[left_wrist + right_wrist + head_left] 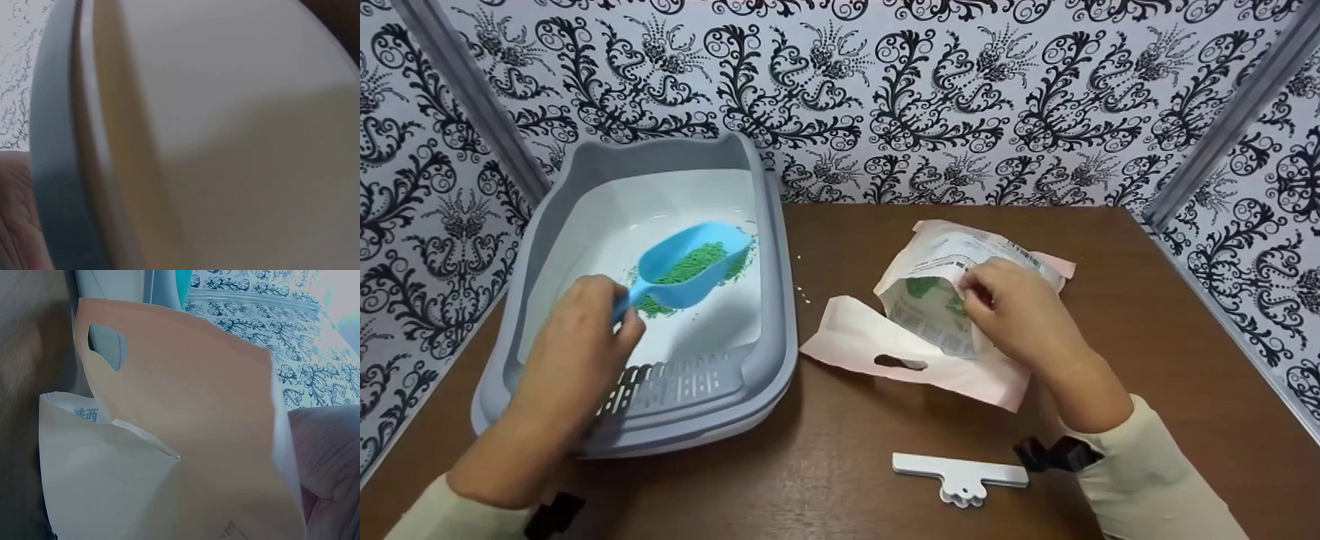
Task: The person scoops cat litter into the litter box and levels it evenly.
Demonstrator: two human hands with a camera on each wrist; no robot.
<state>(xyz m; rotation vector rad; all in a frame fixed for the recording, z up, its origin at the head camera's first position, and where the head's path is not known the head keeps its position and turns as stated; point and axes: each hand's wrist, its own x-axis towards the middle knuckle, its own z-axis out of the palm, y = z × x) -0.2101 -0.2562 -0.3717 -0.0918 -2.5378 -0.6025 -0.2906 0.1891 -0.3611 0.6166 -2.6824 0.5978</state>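
Note:
My left hand [581, 341] grips the handle of a blue scoop [682, 292], which is over the grey and white litter box [774, 285]. Green pellets [697, 262] lie in the scoop, and more are scattered on the box floor beneath it. With its fingertips, my right hand [1020, 311] pinches the rim of a torn-open pale pink bag [945, 259] lying on the table. Green material shows inside the bag's mouth. Its torn flap with a handle hole [840, 337] spreads toward the litter box. In the right wrist view, the bag [197, 399] covers most of the frame.
A white bag clip [964, 472] rests on the brown table [825, 465] in front of the bag. A slotted grey step [682, 382] forms the near end of the litter box. Patterned panels [847, 90] surround the table at the back and sides.

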